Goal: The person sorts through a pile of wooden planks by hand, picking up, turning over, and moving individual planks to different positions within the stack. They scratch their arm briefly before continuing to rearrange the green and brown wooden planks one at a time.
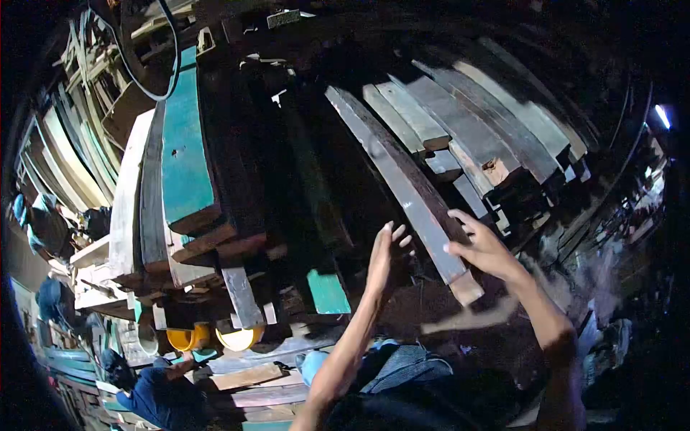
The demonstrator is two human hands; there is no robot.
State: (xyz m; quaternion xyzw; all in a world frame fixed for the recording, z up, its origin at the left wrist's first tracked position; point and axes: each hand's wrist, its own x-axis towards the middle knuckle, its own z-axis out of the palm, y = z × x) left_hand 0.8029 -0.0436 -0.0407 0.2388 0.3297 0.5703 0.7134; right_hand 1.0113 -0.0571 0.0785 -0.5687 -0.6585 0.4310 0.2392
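A long grey plank (pixel 406 190) runs from the upper middle down toward me, its pale cut end (pixel 467 288) nearest my body. My right hand (pixel 480 248) is at the plank's right edge near that end, fingers apart; whether it touches the wood I cannot tell. On the other side, my left hand (pixel 392 248) hovers left of the plank with its fingers spread and nothing in it. Grey boards (pixel 460 122) lie stacked to the right of the plank. A short green-faced board end (pixel 328 291) shows left of my left hand.
Teal-topped timber (pixel 185 144) and a white board (pixel 131 194) are stacked at the left. Yellow round objects (pixel 188 337) sit below them. A person in dark blue (pixel 162 391) is at the lower left, with others farther left. Planks (pixel 251 377) lie near my legs.
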